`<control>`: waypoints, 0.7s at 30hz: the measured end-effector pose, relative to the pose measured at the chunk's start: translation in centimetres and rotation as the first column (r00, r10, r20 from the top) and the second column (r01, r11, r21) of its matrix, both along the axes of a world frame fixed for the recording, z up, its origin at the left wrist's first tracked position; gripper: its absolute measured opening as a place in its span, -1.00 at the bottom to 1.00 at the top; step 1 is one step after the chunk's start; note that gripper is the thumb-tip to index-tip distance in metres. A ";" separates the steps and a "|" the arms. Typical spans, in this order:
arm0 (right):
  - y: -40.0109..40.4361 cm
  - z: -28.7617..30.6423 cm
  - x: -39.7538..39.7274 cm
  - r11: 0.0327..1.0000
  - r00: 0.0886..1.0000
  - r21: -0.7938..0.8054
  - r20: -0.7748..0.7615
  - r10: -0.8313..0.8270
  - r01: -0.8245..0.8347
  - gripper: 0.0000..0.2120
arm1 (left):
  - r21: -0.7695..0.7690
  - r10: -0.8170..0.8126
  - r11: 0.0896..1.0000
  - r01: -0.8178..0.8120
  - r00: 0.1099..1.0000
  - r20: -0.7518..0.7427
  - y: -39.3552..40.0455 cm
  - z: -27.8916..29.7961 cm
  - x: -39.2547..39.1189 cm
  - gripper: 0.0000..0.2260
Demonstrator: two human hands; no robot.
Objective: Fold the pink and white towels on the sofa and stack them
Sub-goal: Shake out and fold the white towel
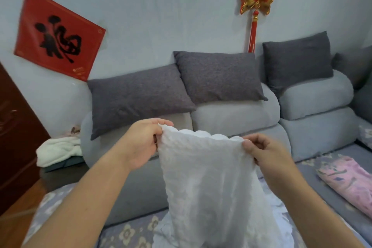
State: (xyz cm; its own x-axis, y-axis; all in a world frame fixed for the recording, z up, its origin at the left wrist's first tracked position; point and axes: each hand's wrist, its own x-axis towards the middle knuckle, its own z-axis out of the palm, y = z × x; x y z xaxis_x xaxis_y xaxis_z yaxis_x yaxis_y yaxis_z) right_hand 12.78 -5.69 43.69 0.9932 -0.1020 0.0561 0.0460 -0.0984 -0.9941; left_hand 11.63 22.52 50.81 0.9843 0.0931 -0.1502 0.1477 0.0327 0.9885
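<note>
Head view shows us holding the white towel [211,177] up in front of the sofa [237,119], its scalloped top edge stretched between our two hands. Our left hand [141,145] pinches the upper left corner, thumb over the cloth, and our right hand [265,155] pinches the upper right corner, its fingers [255,141] curled over the edge. The lower part of the towel hangs down and bunches on the flowered seat cover [128,231] below.

We judge the towel light, thin and limp: it sags between the corners and creases easily, so it will not keep a fold unless we lay it flat on the seat. The corners are the right places to hold, since they let us bring edge to edge squarely; the scalloped border gives our fingers something to catch.

The pink towel [346,183] lies crumpled on the seat to the right, well apart from the white one, not yet folded.

We see no containers here, so the stack will have to sit on the seat itself.
</note>
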 end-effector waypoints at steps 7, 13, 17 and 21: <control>0.4 -1.2 -0.6 0.995 0.973 0.066 -0.216 0.086 -0.073 -0.69 | 0.031 -0.208 0.976 0.216 0.964 -0.167 0.0 -1.5 -1.3 -0.71; 2.3 -1.1 -2.4 0.990 0.982 -0.044 -0.142 0.124 -0.132 -0.78 | 0.106 0.020 0.994 0.005 0.974 -0.226 -2.7 -2.7 -1.8 -0.73; 2.1 -1.1 -2.9 0.998 0.996 0.025 -0.054 0.064 -0.062 -0.84 | 0.197 -0.346 0.879 0.433 0.866 -0.361 -2.4 -2.3 -3.0 -0.37; 2.0 -1.0 -2.7 1.000 0.999 -0.005 0.038 0.015 -0.015 -0.87 | 0.479 -0.474 0.659 0.580 0.815 -0.333 -3.4 -2.0 -3.4 -0.67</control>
State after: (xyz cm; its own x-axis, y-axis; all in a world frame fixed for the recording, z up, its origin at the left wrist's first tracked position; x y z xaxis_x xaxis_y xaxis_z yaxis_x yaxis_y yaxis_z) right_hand 10.12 -3.74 42.68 0.9918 -0.0864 0.0945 0.0856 -0.1016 -0.9911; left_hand 8.27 19.17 48.79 0.8571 -0.3177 -0.4054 0.1319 -0.6256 0.7690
